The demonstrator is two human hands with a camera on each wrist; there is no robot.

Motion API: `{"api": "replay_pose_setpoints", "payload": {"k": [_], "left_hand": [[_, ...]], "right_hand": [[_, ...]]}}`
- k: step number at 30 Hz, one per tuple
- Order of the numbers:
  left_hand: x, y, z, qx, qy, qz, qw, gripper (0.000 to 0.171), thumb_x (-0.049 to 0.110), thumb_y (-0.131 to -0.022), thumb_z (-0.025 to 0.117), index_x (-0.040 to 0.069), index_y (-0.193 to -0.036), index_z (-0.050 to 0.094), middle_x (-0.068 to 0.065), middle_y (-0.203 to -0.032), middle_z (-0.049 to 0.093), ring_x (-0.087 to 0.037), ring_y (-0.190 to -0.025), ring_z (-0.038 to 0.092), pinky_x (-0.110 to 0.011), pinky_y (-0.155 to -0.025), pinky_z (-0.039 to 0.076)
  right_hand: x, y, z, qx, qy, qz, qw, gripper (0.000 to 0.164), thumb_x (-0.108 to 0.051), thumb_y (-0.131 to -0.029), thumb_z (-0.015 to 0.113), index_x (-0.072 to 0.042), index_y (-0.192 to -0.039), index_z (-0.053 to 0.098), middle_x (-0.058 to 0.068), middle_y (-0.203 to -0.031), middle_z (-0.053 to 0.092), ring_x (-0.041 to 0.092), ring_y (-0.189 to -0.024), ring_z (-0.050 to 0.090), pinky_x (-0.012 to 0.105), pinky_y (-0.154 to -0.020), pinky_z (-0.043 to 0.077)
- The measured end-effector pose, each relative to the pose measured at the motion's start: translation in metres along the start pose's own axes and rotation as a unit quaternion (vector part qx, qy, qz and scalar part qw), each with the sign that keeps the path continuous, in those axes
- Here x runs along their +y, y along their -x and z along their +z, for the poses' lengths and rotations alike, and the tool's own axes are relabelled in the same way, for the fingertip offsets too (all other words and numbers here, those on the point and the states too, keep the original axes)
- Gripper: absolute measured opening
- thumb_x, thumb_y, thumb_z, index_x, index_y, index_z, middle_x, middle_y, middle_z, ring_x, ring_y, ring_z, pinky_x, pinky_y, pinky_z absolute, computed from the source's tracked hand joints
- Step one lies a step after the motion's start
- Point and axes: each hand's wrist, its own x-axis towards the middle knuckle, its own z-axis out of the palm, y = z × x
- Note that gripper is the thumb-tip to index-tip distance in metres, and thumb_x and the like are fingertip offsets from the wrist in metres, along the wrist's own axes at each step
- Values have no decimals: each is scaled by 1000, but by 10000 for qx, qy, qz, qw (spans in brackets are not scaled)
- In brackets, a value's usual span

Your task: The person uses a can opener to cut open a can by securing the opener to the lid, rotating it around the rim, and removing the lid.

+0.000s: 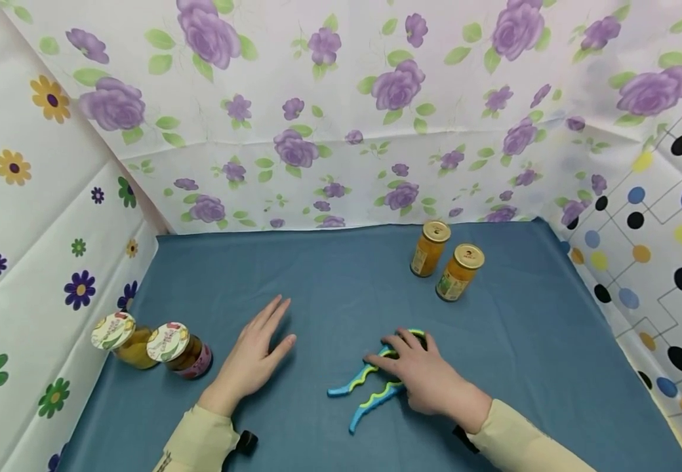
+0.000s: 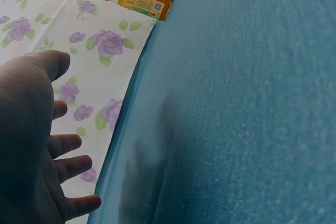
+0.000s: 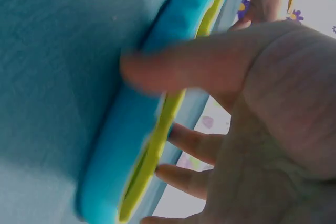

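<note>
A blue jar opener with a wavy lime-green inner edge [image 1: 357,381] lies on the blue cloth, its two arms spread towards the left front. Over its joined end is my right hand [image 1: 432,380], fingers spread across it. In the right wrist view, the thumb [image 3: 173,69] extends over the blue body while fingertips touch or nearly touch the green edge; the fingers are not curled round it. My left hand [image 1: 252,360] hovers left of the opener with fingers straight and thumb apart, holding nothing. The left wrist view shows its bare palm side [image 2: 31,129].
Two jars with gold lids and orange contents, a rear one [image 1: 429,249] and a front one [image 1: 459,274], stand at the back right. At the left edge are a jar of yellowish contents [image 1: 136,349] and a darker jar [image 1: 190,357], both with patterned lids. Printed sheets wall the table.
</note>
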Motion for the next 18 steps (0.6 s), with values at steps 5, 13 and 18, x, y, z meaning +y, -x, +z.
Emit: {"api": "replay_pose_setpoints", "payload": {"k": [5,13,18], "left_hand": [[2,0,-1,-16,-7,-27,10000,66,47,-103,49,24,-159,22,-7,-162,20,-29,-144,22,-64,-109,27],[2,0,1,-80,42,-37,10000,66,49,-104,47,21,-158,24,-7,-162,20,-28,-144,20,-64,-109,27],[1,-1,1,-120,60,-79,9999,65,49,-104,47,27,-159,20,-6,-163,18,-27,-144,19,-65,-109,26]], "right_hand": [[-14,-6,3,208,-192,13,9996,65,-7,-91,59,-41,-145,46,12,-155,33,44,-142,16,78,-99,25],[-31,-14,18,290,-767,-100,9966,32,-68,-96,44,-44,-106,63,9,-155,35,40,-144,13,80,-101,19],[-18,-1,25,610,-357,527,9961,33,-69,-87,59,-41,-105,61,13,-161,20,40,-145,-5,83,-100,12]]}}
